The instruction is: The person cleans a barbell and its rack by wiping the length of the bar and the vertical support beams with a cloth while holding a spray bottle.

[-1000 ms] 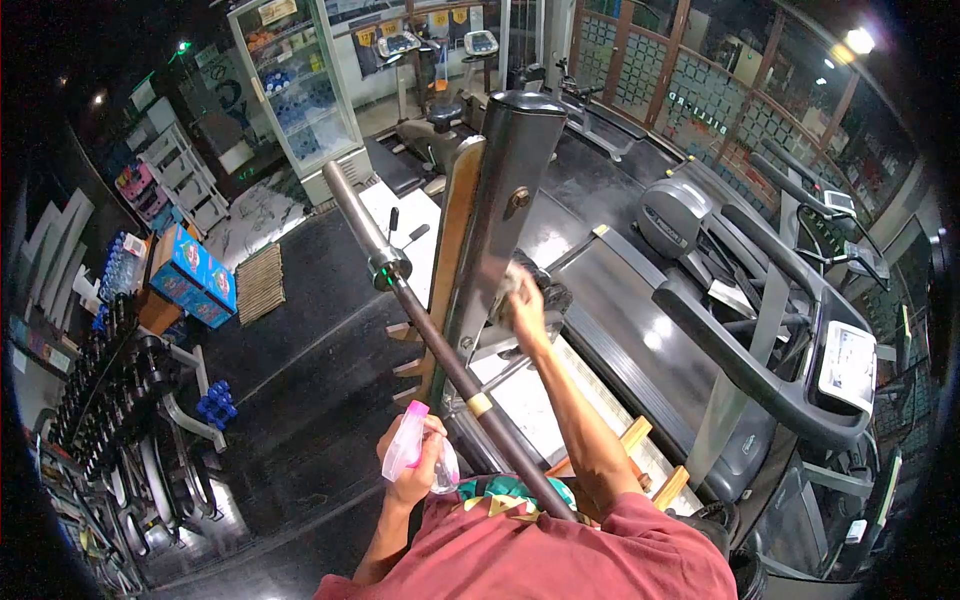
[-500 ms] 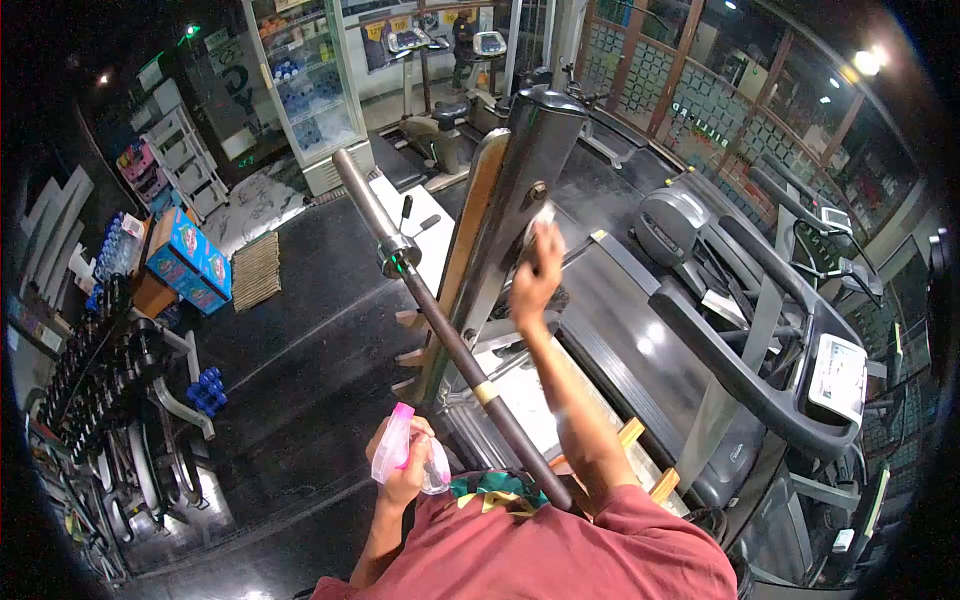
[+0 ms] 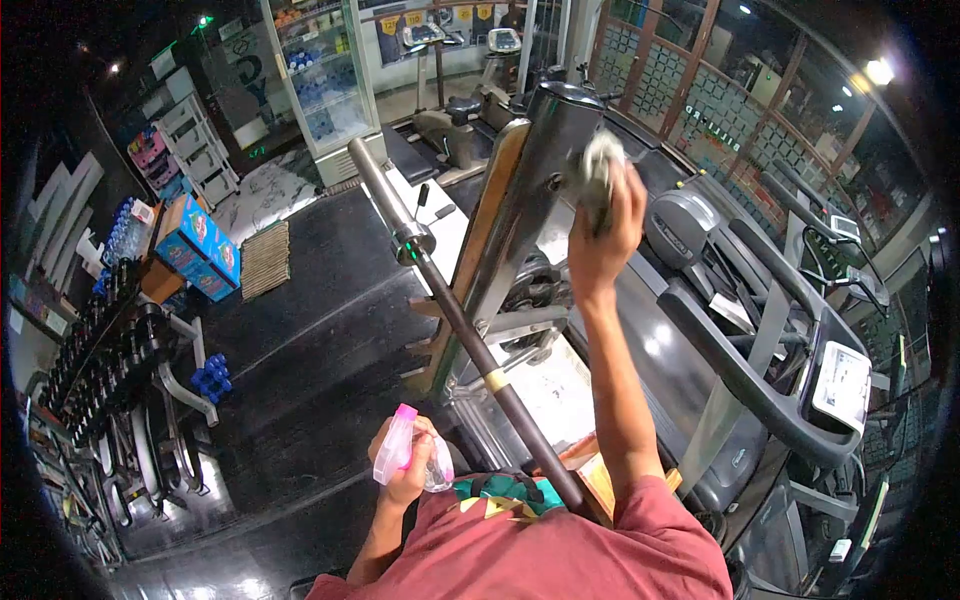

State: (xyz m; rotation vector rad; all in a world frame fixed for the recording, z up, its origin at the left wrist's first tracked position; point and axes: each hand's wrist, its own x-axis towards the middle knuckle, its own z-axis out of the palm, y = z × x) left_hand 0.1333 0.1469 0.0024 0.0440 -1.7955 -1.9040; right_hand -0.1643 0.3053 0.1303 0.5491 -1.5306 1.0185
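Observation:
My left hand [image 3: 407, 482], low in the middle of the head view, is wrapped round a spray bottle [image 3: 394, 448] with a pink top. With my right arm stretched forward, my right hand [image 3: 610, 240] grips a whitish-grey cloth [image 3: 602, 163]. The cloth overlaps the right side of a dark rack post [image 3: 552, 128] near its upper end. Wood lines the post's left edge. A barbell [image 3: 468, 335] slants across in front of it, from the steel sleeve at the upper left down to my shirt.
Treadmills [image 3: 770, 370] stand on the right. Dumbbells fill a rack [image 3: 190, 385] at the left, with a blue carton [image 3: 200, 245] behind it. A glass-door fridge [image 3: 325, 85] and exercise bikes [image 3: 450, 130] are at the back. A weight plate [image 3: 530, 285] hangs behind the post.
My right hand has moved up and to the right with the cloth, which shows more fully now. The view has shifted slightly. My left hand still holds the spray bottle.

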